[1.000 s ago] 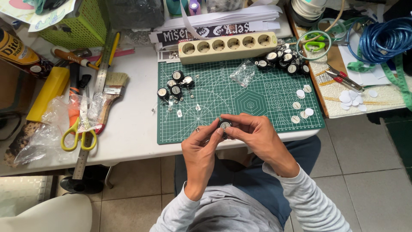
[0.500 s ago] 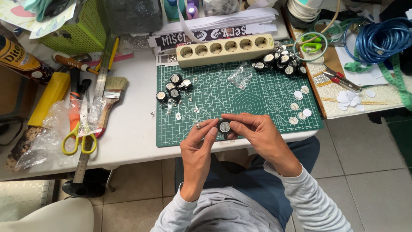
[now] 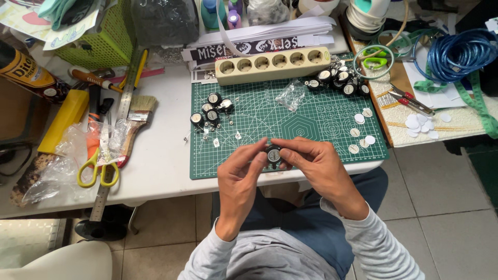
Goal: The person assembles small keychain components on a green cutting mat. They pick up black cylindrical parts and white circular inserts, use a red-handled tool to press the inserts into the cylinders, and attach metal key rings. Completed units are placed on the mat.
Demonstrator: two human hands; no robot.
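Note:
Both hands meet over the near edge of a green cutting mat (image 3: 311,122). Between their fingertips is a small round black part with a pale face (image 3: 273,154). My left hand (image 3: 239,179) pinches it from the left and my right hand (image 3: 316,166) from the right. Farther back on the mat lie two clusters of similar black round parts, one at the left (image 3: 210,111) and one at the back right (image 3: 337,83). Several white paper discs (image 3: 361,132) lie on the mat's right side. A crumpled clear plastic bag (image 3: 291,96) lies mid-mat.
A beige multi-socket strip (image 3: 272,65) lies along the mat's far edge. Left of the mat are yellow-handled scissors (image 3: 97,168), a paintbrush (image 3: 137,116), a steel ruler (image 3: 122,109) and plastic bags. At the right sit a blue cable coil (image 3: 459,52), pliers (image 3: 410,101) and more white discs (image 3: 420,123).
Both hands have drawn slightly nearer to me with the round part. The fingers have shifted a little around it.

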